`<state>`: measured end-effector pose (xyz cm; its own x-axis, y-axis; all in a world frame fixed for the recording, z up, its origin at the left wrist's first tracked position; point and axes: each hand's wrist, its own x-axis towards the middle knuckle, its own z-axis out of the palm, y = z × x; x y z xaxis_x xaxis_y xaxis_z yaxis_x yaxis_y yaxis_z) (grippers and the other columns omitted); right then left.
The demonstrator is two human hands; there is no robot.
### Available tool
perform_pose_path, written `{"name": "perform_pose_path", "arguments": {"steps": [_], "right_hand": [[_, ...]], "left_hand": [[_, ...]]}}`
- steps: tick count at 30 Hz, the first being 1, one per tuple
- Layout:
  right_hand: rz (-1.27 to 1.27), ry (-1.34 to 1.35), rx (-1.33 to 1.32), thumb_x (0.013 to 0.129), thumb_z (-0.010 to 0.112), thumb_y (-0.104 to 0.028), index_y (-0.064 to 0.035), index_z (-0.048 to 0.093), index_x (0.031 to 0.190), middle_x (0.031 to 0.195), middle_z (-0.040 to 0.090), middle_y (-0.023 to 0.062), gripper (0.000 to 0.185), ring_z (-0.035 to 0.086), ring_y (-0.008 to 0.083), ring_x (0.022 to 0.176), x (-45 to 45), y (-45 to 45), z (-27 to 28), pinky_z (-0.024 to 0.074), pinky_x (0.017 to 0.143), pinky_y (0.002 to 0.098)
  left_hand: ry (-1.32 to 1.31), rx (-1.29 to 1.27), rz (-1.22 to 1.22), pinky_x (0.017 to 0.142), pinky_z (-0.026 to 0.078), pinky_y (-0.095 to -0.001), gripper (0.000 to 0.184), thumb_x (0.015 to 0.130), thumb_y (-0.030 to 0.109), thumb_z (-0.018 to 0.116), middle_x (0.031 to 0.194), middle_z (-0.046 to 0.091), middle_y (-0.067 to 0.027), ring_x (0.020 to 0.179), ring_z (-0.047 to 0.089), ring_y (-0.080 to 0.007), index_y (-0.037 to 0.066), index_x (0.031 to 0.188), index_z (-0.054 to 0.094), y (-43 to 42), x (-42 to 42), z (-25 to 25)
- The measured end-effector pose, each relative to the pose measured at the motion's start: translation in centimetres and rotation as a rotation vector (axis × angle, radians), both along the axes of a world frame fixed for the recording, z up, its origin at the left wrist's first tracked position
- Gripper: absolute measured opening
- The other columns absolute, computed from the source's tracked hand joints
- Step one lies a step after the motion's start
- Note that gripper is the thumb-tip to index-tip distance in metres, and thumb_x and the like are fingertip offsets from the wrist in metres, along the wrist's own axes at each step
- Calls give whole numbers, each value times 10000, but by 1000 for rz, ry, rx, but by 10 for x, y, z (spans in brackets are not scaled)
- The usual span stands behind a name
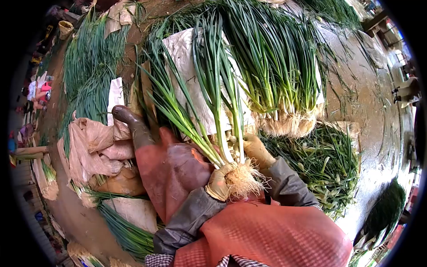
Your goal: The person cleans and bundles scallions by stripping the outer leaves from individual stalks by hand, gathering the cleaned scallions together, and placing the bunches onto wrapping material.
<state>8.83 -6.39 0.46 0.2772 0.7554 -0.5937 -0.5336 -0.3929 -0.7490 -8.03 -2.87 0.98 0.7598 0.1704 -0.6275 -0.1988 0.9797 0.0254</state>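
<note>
My left hand (219, 183), in a tan glove, is wrapped round the lower stems of a few green garlic plants (226, 149) just above their pale roots (244, 179). On the other side, my right hand (258, 150), gloved too, closes against the rightmost white stem; some of its fingers are hidden behind the stems. The long flat leaves fan upward, away from me. Behind them lies a whitish sack (189, 84). A thick row of green garlic (284, 75) rests to the right of it, roots toward me.
Loose trimmed leaves (311, 164) are heaped at my right. At my left are crumpled pinkish sacks (95, 147) and more green garlic bundles (91, 66). My boot (129, 118) stretches forward. Wet, muddy floor (369, 115) runs along the right, where a person (407, 91) stands.
</note>
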Motion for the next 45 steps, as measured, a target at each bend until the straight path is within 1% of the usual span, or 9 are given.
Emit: {"name": "perform_pose_path", "arguments": {"steps": [15, 19, 22, 27, 29, 37, 40, 43, 45], "right_hand": [[168, 178, -209, 862, 620, -113, 55, 612, 961, 916, 642, 109, 195, 618, 217, 895, 68, -239, 1, 482, 765, 332], [1122, -854, -693, 886, 579, -288, -75, 528, 1195, 1083, 616, 95, 378, 625, 170, 818, 107, -208, -12, 518, 757, 297], [404, -554, -2, 868, 599, -341, -30, 412, 1289, 1237, 499, 133, 556, 597, 150, 721, 57, -52, 34, 504, 773, 313], [705, -116, 783, 875, 605, -324, -8, 508, 1213, 1111, 570, 124, 473, 534, 104, 549, -65, 55, 100, 477, 642, 281], [806, 93, 539, 907, 573, -249, -44, 666, 867, 669, 576, -19, 228, 478, 50, 509, -67, 47, 144, 394, 470, 211], [356, -286, 568, 886, 607, -355, -11, 589, 1044, 765, 555, 1, 379, 512, 71, 671, -112, 155, 144, 426, 620, 234], [454, 396, 771, 878, 613, -317, 26, 445, 1273, 924, 601, 67, 549, 554, 117, 708, -198, 237, 185, 466, 688, 238], [401, 109, 1345, 870, 623, -182, -2, 626, 967, 853, 606, 34, 204, 544, 70, 664, -281, 284, 202, 461, 582, 202], [706, 348, 996, 869, 631, -174, 1, 650, 893, 795, 612, 28, 178, 520, 62, 619, -294, 251, 229, 433, 542, 195]], "left_hand": [[-376, -312, -2, 860, 507, -434, 520, 833, 113, 568, 1259, 510, -170, 1021, 564, -284, 1, 1314, 405, 14, -7, 9], [-417, -111, 84, 803, 525, -373, 593, 776, 63, 621, 1306, 480, -148, 965, 561, -243, 15, 1325, 402, 31, -17, 39], [-506, -100, -7, 760, 527, -359, 514, 778, 117, 641, 1134, 555, -115, 897, 552, -229, -12, 1242, 460, 56, -34, 75], [-463, 199, 62, 775, 523, -379, 476, 781, 118, 636, 1131, 552, -123, 906, 554, -241, -7, 1209, 469, 86, -59, 135], [-455, 294, 116, 781, 521, -387, 461, 782, 118, 634, 1129, 551, -126, 910, 554, -246, -5, 1196, 472, 98, -75, 157], [-297, 720, 346, 804, 513, -418, 399, 788, 119, 627, 1124, 546, -138, 926, 556, -267, 3, 1143, 486, 110, -183, 260], [-196, 909, 456, 813, 510, -430, 376, 790, 120, 624, 1122, 544, -142, 931, 557, -274, 6, 1123, 492, 105, -233, 312], [-82, 1110, 578, 821, 507, -442, 353, 792, 120, 621, 1120, 542, -147, 937, 558, -282, 9, 1103, 497, 95, -285, 364], [11, 1228, 657, 827, 505, -449, 338, 793, 121, 619, 1119, 541, -150, 941, 559, -287, 11, 1090, 501, 83, -319, 392]]}}
